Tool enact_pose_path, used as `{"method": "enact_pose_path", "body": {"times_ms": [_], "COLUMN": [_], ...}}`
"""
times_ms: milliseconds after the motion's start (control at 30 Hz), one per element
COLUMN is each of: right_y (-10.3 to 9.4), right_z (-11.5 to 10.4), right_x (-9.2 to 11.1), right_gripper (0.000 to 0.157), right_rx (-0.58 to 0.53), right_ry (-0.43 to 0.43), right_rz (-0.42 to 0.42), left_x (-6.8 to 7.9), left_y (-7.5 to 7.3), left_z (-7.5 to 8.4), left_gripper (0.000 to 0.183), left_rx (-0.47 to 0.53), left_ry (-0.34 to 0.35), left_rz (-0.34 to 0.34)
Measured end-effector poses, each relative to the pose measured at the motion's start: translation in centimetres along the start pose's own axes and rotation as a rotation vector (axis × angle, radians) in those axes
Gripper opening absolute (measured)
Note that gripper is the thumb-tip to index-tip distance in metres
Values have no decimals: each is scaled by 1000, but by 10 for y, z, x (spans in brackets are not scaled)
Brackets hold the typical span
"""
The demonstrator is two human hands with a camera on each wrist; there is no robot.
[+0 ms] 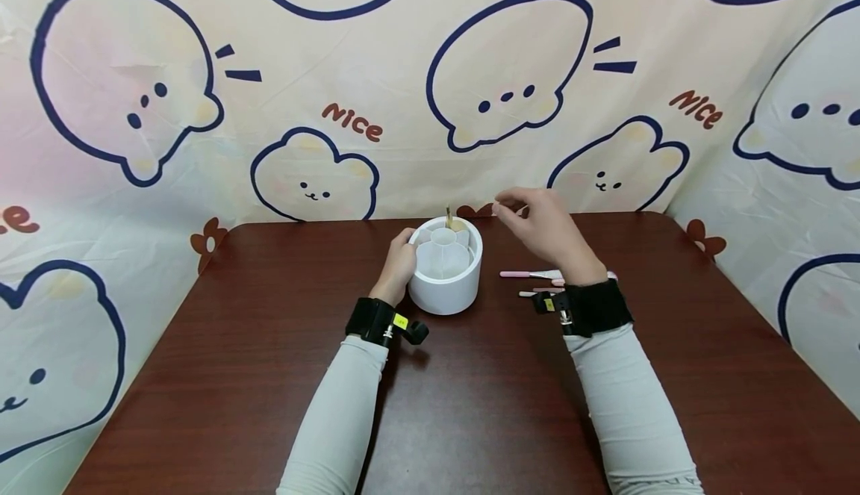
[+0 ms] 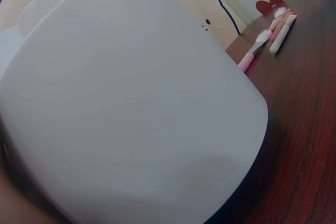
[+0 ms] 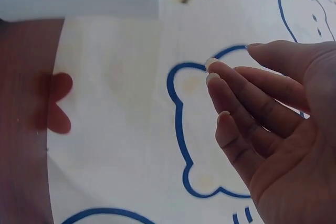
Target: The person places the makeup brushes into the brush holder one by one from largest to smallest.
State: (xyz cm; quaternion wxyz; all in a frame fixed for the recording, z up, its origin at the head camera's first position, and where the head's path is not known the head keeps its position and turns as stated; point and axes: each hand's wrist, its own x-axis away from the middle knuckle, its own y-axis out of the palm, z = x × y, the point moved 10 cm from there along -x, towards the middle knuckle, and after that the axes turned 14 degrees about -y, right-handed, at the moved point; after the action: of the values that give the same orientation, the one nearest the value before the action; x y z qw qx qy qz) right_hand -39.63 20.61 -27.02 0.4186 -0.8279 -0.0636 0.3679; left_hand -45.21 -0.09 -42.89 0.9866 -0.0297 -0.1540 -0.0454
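On a dark wood-grain counter (image 1: 470,405), near its far edge, stands a round white organizer (image 1: 446,265) with petal-shaped compartments around a central well. A brush with a tan tuft (image 1: 454,222) stands upright in one of the far compartments, its bristles showing above the rim.

At the organizer's left side, the left hand (image 1: 399,263) curls round the wall, fingers wrapped against it. From the left wrist view the organizer's smooth white wall (image 2: 131,108) fills nearly the whole frame.

Above and just to the right of the organizer's far rim, the right hand (image 1: 546,228) hovers clear of the counter. Its fingers (image 3: 247,103) are straight and held loosely together, thumb apart, and nothing is in it.

On the counter to the right of the organizer, below the right wrist, lie several small makeup brushes: a pink-handled brush (image 1: 527,274) nearest the organizer, and others (image 1: 546,291) just beside it, partly hidden by the wrist. The left wrist view shows the pink brush (image 2: 254,51) and a cream-handled one (image 2: 281,35) lying side by side.

Both forearms wear pale sleeves and black wrist straps. Behind the counter hangs a cream backdrop (image 1: 336,107) printed with blue-outlined cartoon animals and the word "Nice".
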Motion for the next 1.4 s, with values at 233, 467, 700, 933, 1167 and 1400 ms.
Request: {"method": "enact_pose_path", "body": {"times_ms": [233, 467, 700, 933, 1167, 1400], "right_y": [-12, 14, 42, 54, 56, 61], "right_z": [30, 77, 105, 118, 122, 120], "right_x": [13, 40, 68, 81, 83, 82], "right_gripper": [24, 25, 22, 21, 21, 16], "right_rx": [-14, 26, -12, -45, -6, 40], "right_ry": [77, 223, 354, 429, 441, 424], "right_rz": [-18, -282, -502, -595, -584, -598], "left_x": [0, 0, 0, 0, -1, 0], "left_y": [0, 1, 0, 0, 0, 1], "left_z": [1, -1, 1, 0, 1, -1], "left_gripper": [39, 39, 38, 36, 36, 37], "left_rx": [-6, -9, -6, 1, 4, 7], "left_ry": [0, -17, -1, -3, -11, -16], "left_rz": [9, -1, 8, 5, 3, -3]}}
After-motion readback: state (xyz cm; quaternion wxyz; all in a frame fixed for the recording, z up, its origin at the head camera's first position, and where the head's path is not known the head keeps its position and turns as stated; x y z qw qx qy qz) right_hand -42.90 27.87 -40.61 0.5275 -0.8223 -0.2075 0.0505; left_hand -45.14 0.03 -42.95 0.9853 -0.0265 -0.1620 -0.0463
